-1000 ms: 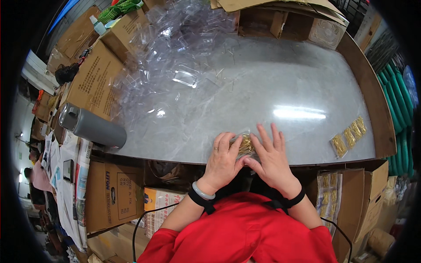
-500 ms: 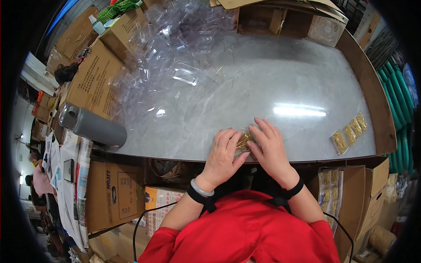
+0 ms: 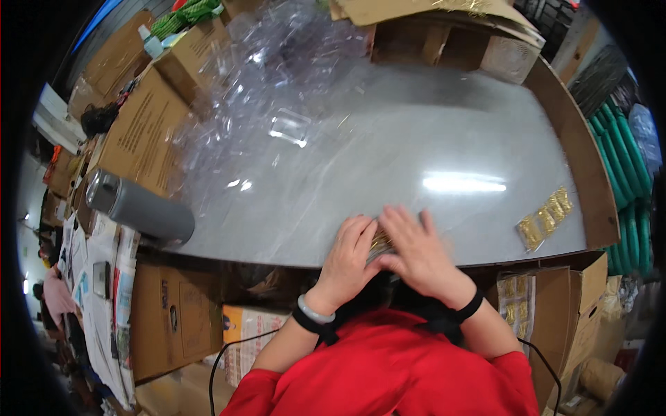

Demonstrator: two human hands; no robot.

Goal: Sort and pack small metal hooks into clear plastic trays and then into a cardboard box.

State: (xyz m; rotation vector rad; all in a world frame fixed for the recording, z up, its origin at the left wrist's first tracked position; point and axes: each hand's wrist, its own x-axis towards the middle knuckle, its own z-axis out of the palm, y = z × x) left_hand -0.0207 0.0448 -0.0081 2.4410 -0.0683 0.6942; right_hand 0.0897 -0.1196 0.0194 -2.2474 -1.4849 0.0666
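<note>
At the table's near edge, a small clear pack of thin gold-coloured pieces (image 3: 379,243) sits between my two hands, mostly hidden by them; the exact kind of piece is too small to tell. My left hand (image 3: 345,262) is closed around its left side, thumb along the near edge. Over its right side lies my right hand (image 3: 423,256), fingers stretched and smeared by motion, thumb tip close to the left thumb. Several similar gold-filled packs (image 3: 546,219) lie in a slanting row at the table's right.
Clear plastic cases (image 3: 243,104) pile up at the far left of the grey table (image 3: 374,166). A grey bottle (image 3: 149,211) lies tilted at the left edge. Cardboard boxes (image 3: 409,41) stand at the back, and a brown board (image 3: 579,152) borders the right side.
The right hand has swung in over the pack, covering more of it, its fingers now blurred. The left hand keeps its hold. The whole view has shifted slightly.
</note>
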